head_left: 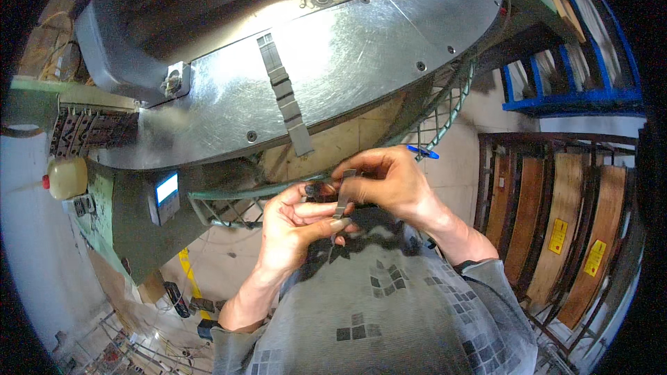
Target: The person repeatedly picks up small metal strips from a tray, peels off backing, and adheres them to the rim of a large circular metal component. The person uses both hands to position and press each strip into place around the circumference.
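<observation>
Just in front of my body, both hands are at a small grey strip [345,194], which looks like fabric or a label. My left hand [286,229] pinches its lower end between thumb and fingers, and a small dark piece [316,192] lies against those fingers. Curled over the strip's upper part, my right hand [396,182] has its fingers closed on it; the fingertips are partly blurred. A blue piece [424,152] shows just beyond the right hand's knuckles; I cannot tell whether it is held. A longer segmented grey strip [283,90] lies across the metal plate and hangs over its near edge.
The shiny metal plate [361,55] belongs to a machine with a grey arm [111,48] at left. A lit control panel [165,191] and a pale bottle [67,177] are on the left. Wooden slats [556,222] in a dark frame and a blue rack [577,101] stand at right.
</observation>
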Demonstrator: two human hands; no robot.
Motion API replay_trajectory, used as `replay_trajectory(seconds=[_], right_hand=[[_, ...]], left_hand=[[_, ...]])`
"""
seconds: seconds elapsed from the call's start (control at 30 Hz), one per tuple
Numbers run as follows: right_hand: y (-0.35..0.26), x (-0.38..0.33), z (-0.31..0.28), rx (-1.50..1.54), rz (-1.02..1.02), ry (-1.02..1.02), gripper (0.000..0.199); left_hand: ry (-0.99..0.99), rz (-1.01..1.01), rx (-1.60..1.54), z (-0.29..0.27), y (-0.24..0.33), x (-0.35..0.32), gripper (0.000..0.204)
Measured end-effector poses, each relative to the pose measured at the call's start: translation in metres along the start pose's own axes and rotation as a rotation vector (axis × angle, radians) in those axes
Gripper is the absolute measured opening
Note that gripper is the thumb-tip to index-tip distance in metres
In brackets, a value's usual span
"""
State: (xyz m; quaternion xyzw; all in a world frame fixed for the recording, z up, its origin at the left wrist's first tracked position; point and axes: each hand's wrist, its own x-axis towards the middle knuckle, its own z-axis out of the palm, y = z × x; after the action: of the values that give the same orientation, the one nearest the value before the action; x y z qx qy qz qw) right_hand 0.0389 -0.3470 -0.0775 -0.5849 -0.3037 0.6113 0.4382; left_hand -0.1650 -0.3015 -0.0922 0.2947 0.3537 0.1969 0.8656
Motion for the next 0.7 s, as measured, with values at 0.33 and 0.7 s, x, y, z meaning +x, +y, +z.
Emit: replay_trajectory(seconds=[0.33,0.7], right_hand=[[0.010,-0.014,-0.010,0.095,-0.015,0.079,0.018],[0.025,-0.033,-0.022,0.195,-0.101,0.017,0.020]], left_hand=[[-0.029,-0.014,-0.030,0.009,-0.003,0.003,0.041],[-0.001,-0.003,0.127,0.032,-0.017,0.004,0.034]])
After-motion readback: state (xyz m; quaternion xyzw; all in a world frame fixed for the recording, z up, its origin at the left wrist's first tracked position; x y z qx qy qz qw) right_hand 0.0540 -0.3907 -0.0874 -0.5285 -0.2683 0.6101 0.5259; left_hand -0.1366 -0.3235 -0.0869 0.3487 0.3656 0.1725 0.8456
